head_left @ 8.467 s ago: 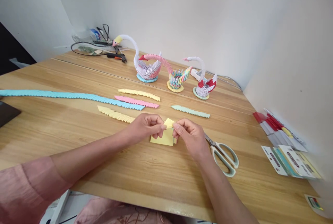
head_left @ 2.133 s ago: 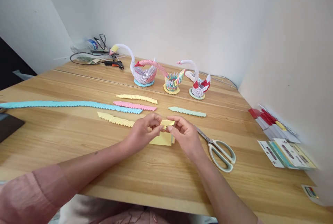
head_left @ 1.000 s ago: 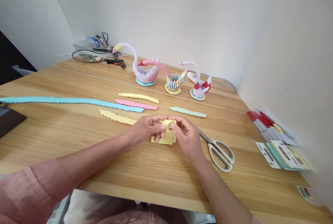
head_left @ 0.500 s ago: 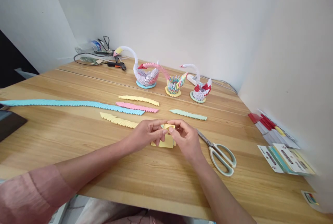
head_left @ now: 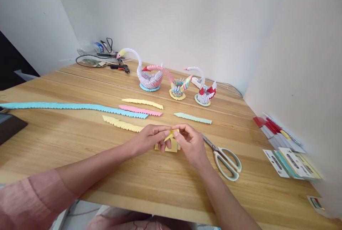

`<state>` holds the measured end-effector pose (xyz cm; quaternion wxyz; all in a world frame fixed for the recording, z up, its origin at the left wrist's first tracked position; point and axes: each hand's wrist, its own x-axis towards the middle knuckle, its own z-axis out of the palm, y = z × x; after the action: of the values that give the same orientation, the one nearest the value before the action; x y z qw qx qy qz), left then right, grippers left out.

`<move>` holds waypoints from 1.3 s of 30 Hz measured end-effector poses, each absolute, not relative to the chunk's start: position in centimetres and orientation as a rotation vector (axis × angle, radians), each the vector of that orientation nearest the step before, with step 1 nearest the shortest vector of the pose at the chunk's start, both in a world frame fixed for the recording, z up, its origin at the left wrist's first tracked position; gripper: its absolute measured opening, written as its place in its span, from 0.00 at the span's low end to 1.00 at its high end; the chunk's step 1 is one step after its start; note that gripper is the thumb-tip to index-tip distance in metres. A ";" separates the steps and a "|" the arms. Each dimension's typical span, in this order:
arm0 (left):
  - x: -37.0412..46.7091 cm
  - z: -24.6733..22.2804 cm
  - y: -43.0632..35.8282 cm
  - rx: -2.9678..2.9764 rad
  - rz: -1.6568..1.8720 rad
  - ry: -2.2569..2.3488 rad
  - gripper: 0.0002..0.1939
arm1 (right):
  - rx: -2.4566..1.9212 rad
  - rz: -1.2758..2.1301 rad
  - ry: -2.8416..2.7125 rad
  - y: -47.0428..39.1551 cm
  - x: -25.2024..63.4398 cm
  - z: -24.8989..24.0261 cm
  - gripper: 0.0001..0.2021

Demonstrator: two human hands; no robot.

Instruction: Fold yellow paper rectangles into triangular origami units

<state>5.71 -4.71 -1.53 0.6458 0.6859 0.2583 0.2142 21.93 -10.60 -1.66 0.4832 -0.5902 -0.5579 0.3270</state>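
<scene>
folding yellow paper (head_left: 171,135), both hands touching it

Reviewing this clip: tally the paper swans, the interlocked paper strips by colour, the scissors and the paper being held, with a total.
Paper swans: 3
Yellow strips: 2
Pink strip: 1
Blue strip: 1
Pale green strip: 1
Scissors: 1
Held yellow paper: 1
Total: 10

wooden table (head_left: 149,183), paper swans (head_left: 151,80), folded-paper strips (head_left: 74,106), scissors (head_left: 227,162), yellow sheets (head_left: 172,147)
</scene>
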 end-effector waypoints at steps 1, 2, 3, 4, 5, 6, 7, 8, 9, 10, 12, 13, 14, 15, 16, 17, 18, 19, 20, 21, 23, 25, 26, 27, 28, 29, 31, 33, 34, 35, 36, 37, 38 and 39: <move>5.6 -1.5 -4.7 1.556 0.476 0.570 0.19 | -1.433 0.797 -1.361 -10.6 22.0 -1.7 0.08; 5.6 -1.4 -4.6 1.555 0.465 0.553 0.19 | -1.427 0.803 -1.362 -10.6 22.0 -1.8 0.08; 5.6 -1.4 -4.6 1.557 0.452 0.540 0.19 | -1.421 0.811 -1.363 -10.6 22.1 -1.8 0.08; 5.6 -1.4 -4.5 1.559 0.440 0.534 0.19 | -1.419 0.817 -1.365 -10.6 22.1 -1.8 0.09; 5.6 -1.5 -4.5 1.562 0.432 0.541 0.19 | -1.423 0.818 -1.369 -10.6 22.1 -1.8 0.09; 5.7 -1.5 -4.5 1.565 0.437 0.557 0.19 | -1.429 0.814 -1.374 -10.6 22.2 -1.7 0.08; 5.7 -1.6 -4.4 1.568 0.451 0.579 0.19 | -1.437 0.805 -1.380 -10.7 22.2 -1.7 0.08; 5.8 -1.7 -4.3 1.568 0.477 0.607 0.19 | -1.446 0.787 -1.387 -10.7 22.2 -1.6 0.08; 5.9 -1.9 -4.3 1.559 0.512 0.627 0.19 | -1.455 0.764 -1.395 -10.7 22.2 -1.5 0.08; 5.9 -2.0 -4.3 1.544 0.543 0.640 0.18 | -1.464 0.736 -1.406 -10.7 22.3 -1.5 0.08; 6.0 -2.3 -4.2 1.503 0.583 0.648 0.17 | -1.485 0.662 -1.444 -10.7 22.3 -1.4 0.07; 6.1 -2.4 -4.2 1.483 0.589 0.646 0.16 | -1.494 0.620 -1.469 -10.8 22.3 -1.4 0.06; 6.1 -2.5 -4.2 1.465 0.592 0.640 0.15 | -1.499 0.578 -1.495 -10.8 22.3 -1.4 0.06; 6.2 -2.5 -4.2 1.448 0.591 0.629 0.15 | -1.499 0.537 -1.521 -10.8 22.3 -1.4 0.06; 6.3 -2.6 -4.3 1.432 0.591 0.618 0.14 | -1.496 0.502 -1.543 -10.8 22.3 -1.3 0.05; 6.3 -2.6 -4.3 1.420 0.591 0.610 0.14 | -1.494 0.472 -1.559 -10.8 22.2 -1.3 0.05; 6.4 -2.7 -4.2 1.409 0.593 0.605 0.14 | -1.495 0.450 -1.571 -10.8 22.2 -1.3 0.05; 6.4 -2.7 -4.2 1.400 0.594 0.607 0.14 | -1.495 0.434 -1.579 -10.8 22.2 -1.3 0.05; 6.4 -2.7 -4.2 1.390 0.592 0.615 0.14 | -1.493 0.426 -1.584 -10.8 22.2 -1.3 0.05; 6.5 -2.6 -4.1 1.379 0.589 0.627 0.15 | -1.489 0.429 -1.582 -10.8 22.2 -1.3 0.05; 6.4 -2.5 -4.0 1.355 0.579 0.647 0.15 | -1.478 0.476 -1.554 -10.8 22.3 -1.3 0.05; 6.4 -2.2 -4.0 1.330 0.572 0.656 0.14 | -1.471 0.566 -1.499 -10.8 22.4 -1.3 0.06; 6.3 -2.1 -3.9 1.319 0.568 0.657 0.14 | -1.471 0.613 -1.471 -10.8 22.5 -1.2 0.06; 6.3 -2.1 -3.9 1.309 0.565 0.656 0.14 | -1.471 0.655 -1.445 -10.8 22.5 -1.2 0.07; 6.2 -2.0 -3.9 1.300 0.560 0.654 0.14 | -1.469 0.690 -1.424 -10.8 22.6 -1.2 0.07; 6.2 -1.9 -3.9 1.292 0.557 0.653 0.14 | -1.467 0.722 -1.406 -10.8 22.7 -1.1 0.08; 6.2 -1.9 -3.9 1.281 0.556 0.655 0.14 | -1.463 0.776 -1.381 -10.8 22.7 -1.1 0.08; 6.1 -1.8 -3.9 1.275 0.557 0.655 0.14 | -1.456 0.800 -1.370 -10.9 22.8 -1.0 0.08; 6.1 -1.8 -3.9 1.274 0.554 0.653 0.14 | -1.452 0.802 -1.369 -10.9 22.8 -1.0 0.08; 6.1 -1.8 -3.8 1.276 0.551 0.649 0.14 | -1.447 0.802 -1.371 -10.9 22.8 -1.0 0.08; 6.1 -1.8 -3.8 1.279 0.548 0.643 0.14 | -1.442 0.801 -1.373 -10.9 22.8 -1.0 0.08; 6.1 -1.7 -3.8 1.283 0.547 0.638 0.14 | -1.439 0.802 -1.373 -10.9 22.9 -1.0 0.08; 6.1 -1.7 -3.8 1.287 0.549 0.633 0.14 | -1.437 0.804 -1.373 -10.9 22.9 -1.0 0.08; 6.1 -1.8 -3.8 1.296 0.548 0.629 0.14 | -1.436 0.809 -1.372 -10.9 22.9 -1.0 0.08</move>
<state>6.06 -3.76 -1.75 0.7176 0.5856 0.2843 0.2477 22.90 -10.86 -0.95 0.4779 -0.5881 -0.5620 0.3314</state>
